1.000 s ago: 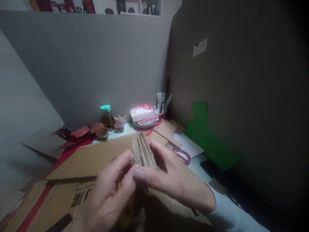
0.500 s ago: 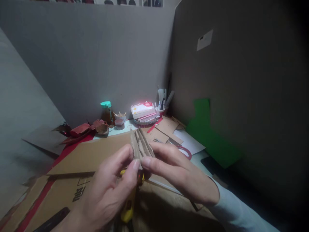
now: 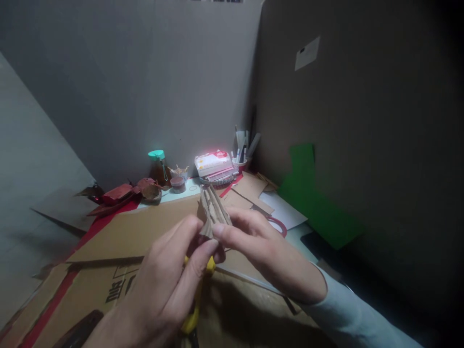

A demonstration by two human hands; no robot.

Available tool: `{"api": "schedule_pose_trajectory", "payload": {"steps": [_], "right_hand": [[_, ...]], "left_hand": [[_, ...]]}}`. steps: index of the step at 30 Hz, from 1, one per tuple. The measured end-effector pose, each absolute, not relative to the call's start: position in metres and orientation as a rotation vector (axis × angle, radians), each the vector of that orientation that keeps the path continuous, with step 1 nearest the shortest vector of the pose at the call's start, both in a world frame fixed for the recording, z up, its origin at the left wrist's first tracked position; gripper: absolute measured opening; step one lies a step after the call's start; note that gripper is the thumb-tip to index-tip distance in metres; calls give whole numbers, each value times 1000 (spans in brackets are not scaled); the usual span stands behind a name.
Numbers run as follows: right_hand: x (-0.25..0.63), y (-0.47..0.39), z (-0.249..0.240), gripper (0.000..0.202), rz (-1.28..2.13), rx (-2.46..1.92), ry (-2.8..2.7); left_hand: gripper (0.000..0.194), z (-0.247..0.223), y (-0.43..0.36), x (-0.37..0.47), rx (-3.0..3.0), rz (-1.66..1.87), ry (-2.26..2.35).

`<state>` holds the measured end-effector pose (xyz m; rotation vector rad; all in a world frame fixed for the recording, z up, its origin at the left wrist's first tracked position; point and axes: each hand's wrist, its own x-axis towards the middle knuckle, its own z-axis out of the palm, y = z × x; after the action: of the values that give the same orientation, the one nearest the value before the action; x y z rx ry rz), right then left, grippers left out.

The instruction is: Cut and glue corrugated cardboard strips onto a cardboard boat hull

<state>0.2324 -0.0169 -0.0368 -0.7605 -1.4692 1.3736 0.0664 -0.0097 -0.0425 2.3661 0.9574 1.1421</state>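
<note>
A small folded piece of cardboard (image 3: 214, 208), with several ridged layers, is held up at the centre of the view. My left hand (image 3: 170, 275) pinches its lower left corner between thumb and fingers. On the right side, my right hand (image 3: 266, 251) grips it, the thumb lying on the front and the fingers behind. Below the hands is a yellow tool (image 3: 192, 319), partly hidden by my left hand. Large flat cardboard (image 3: 126, 232) lies beneath and to the left.
Behind stand a bottle with a green lid (image 3: 156, 155), a small jar (image 3: 178, 184), a tissue pack (image 3: 213, 163) and a cup of pens (image 3: 239, 162). Cardboard scraps (image 3: 250, 188), a roll of tape (image 3: 278, 225) and green paper (image 3: 319, 208) are at right. A dark object (image 3: 81, 328) is lower left.
The folded cardboard has tilted and its layers look more spread. My left thumb has slid down to its bottom edge. The view has shifted slightly.
</note>
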Motion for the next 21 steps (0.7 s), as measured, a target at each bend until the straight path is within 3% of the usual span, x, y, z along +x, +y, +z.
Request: {"api": "schedule_pose_trajectory", "payload": {"steps": [13,21], "right_hand": [[229,-21,-39,14,1295,-809,-1564],[219,-33,-39,12,538,-1043,-1837]], "left_hand": [[19,-50,-8,63,2398,1190,816],[19,-43,-7,60,2223,1261,930]]}}
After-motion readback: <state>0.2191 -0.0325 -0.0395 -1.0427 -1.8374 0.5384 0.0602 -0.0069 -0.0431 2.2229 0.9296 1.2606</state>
